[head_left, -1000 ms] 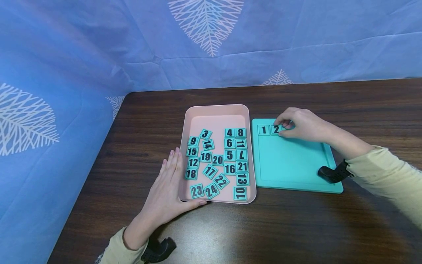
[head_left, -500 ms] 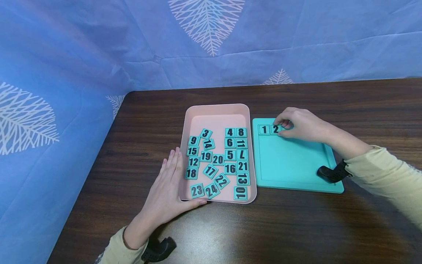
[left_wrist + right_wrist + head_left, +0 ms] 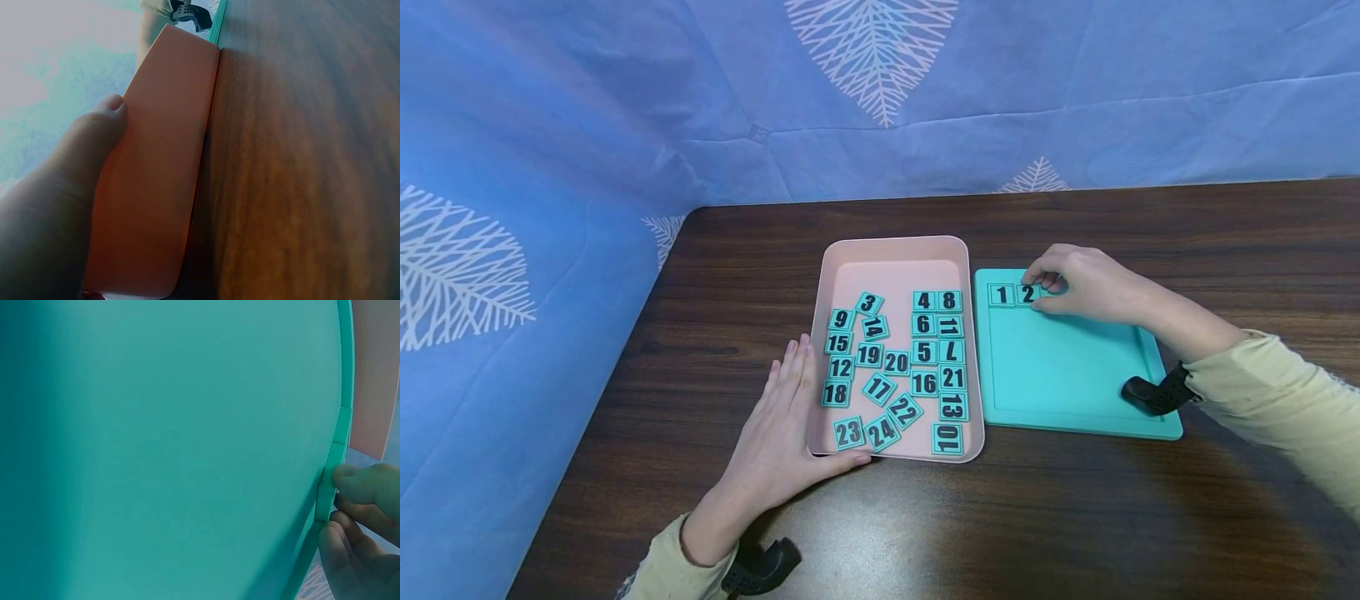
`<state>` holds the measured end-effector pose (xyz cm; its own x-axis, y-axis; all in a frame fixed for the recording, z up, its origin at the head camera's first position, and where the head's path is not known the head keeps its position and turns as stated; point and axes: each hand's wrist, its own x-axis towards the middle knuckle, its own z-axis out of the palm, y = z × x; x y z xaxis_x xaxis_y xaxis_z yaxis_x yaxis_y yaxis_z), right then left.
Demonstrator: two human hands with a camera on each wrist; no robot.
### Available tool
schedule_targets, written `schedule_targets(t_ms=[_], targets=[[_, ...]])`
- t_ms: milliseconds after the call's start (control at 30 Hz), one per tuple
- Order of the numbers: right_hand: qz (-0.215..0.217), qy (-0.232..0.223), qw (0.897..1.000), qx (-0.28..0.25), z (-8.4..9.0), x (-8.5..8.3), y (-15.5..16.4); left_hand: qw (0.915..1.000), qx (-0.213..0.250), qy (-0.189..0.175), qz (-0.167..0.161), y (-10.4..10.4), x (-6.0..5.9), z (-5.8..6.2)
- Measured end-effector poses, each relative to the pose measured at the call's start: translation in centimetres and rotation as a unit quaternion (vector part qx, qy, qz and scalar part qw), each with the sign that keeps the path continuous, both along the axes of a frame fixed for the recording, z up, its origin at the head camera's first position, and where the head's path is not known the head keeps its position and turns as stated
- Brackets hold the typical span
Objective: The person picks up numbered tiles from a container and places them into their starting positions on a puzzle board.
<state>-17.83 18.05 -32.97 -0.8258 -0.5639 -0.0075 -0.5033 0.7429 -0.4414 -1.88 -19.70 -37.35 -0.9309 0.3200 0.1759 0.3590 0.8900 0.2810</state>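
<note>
My left hand (image 3: 778, 433) rests against the near-left corner of a pink tray (image 3: 891, 262), fingers straight along its side and thumb along its front rim. The left wrist view shows the thumb (image 3: 94, 140) against the tray's outer wall (image 3: 159, 144). At the top left of a teal board (image 3: 1060, 367), my right hand (image 3: 1093, 283) pinches the number 2 tile (image 3: 1027, 293) between thumb and fingers. That tile lies beside the number 1 tile (image 3: 1002, 294). Seen edge-on in the right wrist view, the tile (image 3: 326, 494) sits at the board's border.
Several loose number tiles lie in the tray, among them a 3 (image 3: 869, 303), a 20 (image 3: 896, 362) and a 10 (image 3: 947, 439). Tray and board stand side by side on a dark wooden table (image 3: 1037, 508). Behind hangs a blue cloth (image 3: 700, 100) with white leaf prints.
</note>
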Motion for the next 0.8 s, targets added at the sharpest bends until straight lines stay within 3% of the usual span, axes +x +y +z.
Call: schedule_targets(t_ms=[300,800], targets=[[0.002,0.018,1.0,-0.006,0.3,-0.1,-0.4,1.0,0.004,0.001,0.0,0.0,0.0,-0.1],[0.025,0.024,0.999,-0.031,2.6,-0.7,-4.2,1.0,0.001,0.001,-0.003,0.0,0.0,0.0]])
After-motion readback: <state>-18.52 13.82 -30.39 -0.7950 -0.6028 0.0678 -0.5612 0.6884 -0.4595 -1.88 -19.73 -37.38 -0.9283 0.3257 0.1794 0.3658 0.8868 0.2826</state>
